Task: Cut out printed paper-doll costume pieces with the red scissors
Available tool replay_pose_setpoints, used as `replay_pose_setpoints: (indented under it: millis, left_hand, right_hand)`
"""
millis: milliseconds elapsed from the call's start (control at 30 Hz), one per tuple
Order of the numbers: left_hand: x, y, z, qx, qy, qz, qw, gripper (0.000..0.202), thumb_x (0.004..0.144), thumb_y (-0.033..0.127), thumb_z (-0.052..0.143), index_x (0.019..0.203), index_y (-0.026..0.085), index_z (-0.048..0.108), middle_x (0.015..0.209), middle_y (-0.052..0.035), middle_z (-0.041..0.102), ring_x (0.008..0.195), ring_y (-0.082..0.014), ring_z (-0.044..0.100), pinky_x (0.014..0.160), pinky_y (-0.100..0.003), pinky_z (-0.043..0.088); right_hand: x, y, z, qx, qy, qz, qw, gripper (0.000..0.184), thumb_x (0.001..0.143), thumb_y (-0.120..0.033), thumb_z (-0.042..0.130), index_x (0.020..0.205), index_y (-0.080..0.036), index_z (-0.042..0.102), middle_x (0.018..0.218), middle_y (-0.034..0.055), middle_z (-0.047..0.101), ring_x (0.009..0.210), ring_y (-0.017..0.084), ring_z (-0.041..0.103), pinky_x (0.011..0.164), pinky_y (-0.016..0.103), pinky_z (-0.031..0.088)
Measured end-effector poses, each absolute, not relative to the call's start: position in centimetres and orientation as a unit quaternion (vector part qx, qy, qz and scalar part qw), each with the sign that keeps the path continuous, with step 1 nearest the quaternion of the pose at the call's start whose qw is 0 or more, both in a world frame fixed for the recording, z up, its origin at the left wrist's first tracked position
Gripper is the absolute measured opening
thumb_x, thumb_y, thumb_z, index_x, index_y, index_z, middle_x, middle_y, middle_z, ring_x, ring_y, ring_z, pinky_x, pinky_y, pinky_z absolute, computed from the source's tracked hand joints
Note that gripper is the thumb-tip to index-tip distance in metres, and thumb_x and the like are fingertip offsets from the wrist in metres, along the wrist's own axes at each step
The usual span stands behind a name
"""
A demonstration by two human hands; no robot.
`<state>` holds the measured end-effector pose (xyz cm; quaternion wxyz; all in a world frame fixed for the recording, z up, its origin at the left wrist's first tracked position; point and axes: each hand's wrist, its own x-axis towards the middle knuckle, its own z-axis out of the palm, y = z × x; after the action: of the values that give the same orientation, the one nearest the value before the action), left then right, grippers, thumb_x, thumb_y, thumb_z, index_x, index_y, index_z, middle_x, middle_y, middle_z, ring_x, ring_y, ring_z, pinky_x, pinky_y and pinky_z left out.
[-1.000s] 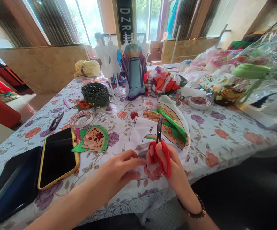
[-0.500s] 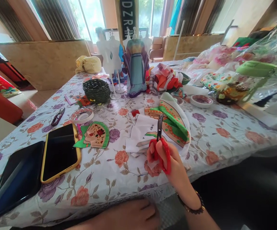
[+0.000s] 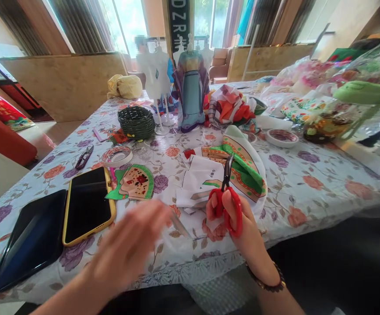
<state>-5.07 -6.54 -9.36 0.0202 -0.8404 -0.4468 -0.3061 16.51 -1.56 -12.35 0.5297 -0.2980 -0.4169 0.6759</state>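
Observation:
My right hand [image 3: 231, 212] is closed around the red handles of a pair of scissors [image 3: 228, 175], with the dark blades pointing up and away. Beneath the blades lie white printed fabric pieces [image 3: 201, 173] and a green and orange patterned fabric [image 3: 247, 164]. My left hand [image 3: 132, 243], smeared by motion, is over the table's near edge. A thin pale blurred strip [image 3: 180, 224] shows at its fingertips; whether the fingers grip it I cannot tell. Beyond this hand lies a cut green and peach fabric piece [image 3: 137, 181].
Two phones, a black one [image 3: 32, 240] and a yellow-cased one [image 3: 89, 205], lie at left. Thread snips [image 3: 84, 157], a tape roll [image 3: 117, 155] and a dark basket [image 3: 136, 122] sit beyond. A dressed mannequin [image 3: 191, 92] stands behind; a green-lidded bottle [image 3: 328, 124] is at right.
My left hand has risen from below the table edge to over the table, and a pale strip now shows at its fingertips. My right hand still holds the scissors. The view has shifted slightly.

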Motion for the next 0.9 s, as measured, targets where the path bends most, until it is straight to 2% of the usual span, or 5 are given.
replay_pose_setpoints:
  millis: [167, 300, 600, 800, 900]
  left_hand:
    - [-8.4, -2.5, -7.7, -0.771, -0.552, -0.246, 0.201, 0.021, 0.094, 0.018, 0.051, 0.108, 0.017, 0.066, 0.124, -0.0146, 0.066, 0.124, -0.0360, 0.056, 0.104, -0.057, 0.045]
    - [-8.0, -2.1, -8.3, -0.781, -0.549, -0.199, 0.220, 0.016, 0.094, 0.018, 0.052, 0.098, 0.020, 0.067, 0.109, -0.0118, 0.072, 0.102, -0.0313, 0.067, 0.091, -0.051, 0.054]
    - [-4.3, -3.6, -9.3, -0.878, -0.386, -0.249, 0.139, 0.013, 0.094, 0.014, 0.055, 0.101, 0.012, 0.066, 0.103, -0.0109, 0.073, 0.097, -0.0238, 0.069, 0.086, -0.039, 0.059]
    - [-1.5, -1.9, -9.9, -0.872, -0.405, -0.258, 0.101, 0.045, 0.083, 0.032, 0.072, 0.117, 0.004, 0.062, 0.119, -0.0198, 0.069, 0.109, -0.0339, 0.064, 0.090, -0.051, 0.058]
    - [-0.8, 0.3, -10.0, -0.866, -0.414, -0.271, 0.069, 0.050, 0.070, 0.030, 0.084, 0.110, 0.006, 0.067, 0.108, -0.0149, 0.073, 0.101, -0.0311, 0.067, 0.086, -0.046, 0.059]
  right_hand:
    - [16.5, -1.6, -12.6, -0.282, -0.403, 0.680, 0.544, 0.045, 0.089, -0.060, 0.059, 0.068, -0.020, 0.053, 0.060, -0.0028, 0.051, 0.034, 0.007, 0.038, 0.031, 0.023, 0.034]
    - [16.6, -1.7, -13.1, -0.279, -0.416, 0.665, 0.553, 0.045, 0.092, -0.062, 0.050, 0.071, -0.021, 0.052, 0.061, -0.0026, 0.051, 0.034, 0.009, 0.041, 0.031, 0.024, 0.035]
    - [16.8, -1.9, -12.2, -0.331, -0.412, 0.546, 0.650, 0.047, 0.091, -0.063, 0.052, 0.067, -0.022, 0.054, 0.058, -0.0007, 0.052, 0.057, 0.017, 0.053, 0.052, 0.029, 0.043]
    - [17.4, -1.0, -12.0, -0.296, -0.326, 0.544, 0.714, 0.046, 0.085, -0.060, 0.063, 0.063, -0.020, 0.058, 0.057, -0.0029, 0.056, 0.057, 0.013, 0.050, 0.058, 0.025, 0.042]
    - [17.6, -0.8, -12.0, -0.269, -0.294, 0.533, 0.746, 0.035, 0.087, -0.050, 0.065, 0.067, -0.021, 0.062, 0.063, -0.0031, 0.059, 0.063, 0.013, 0.055, 0.064, 0.025, 0.046]
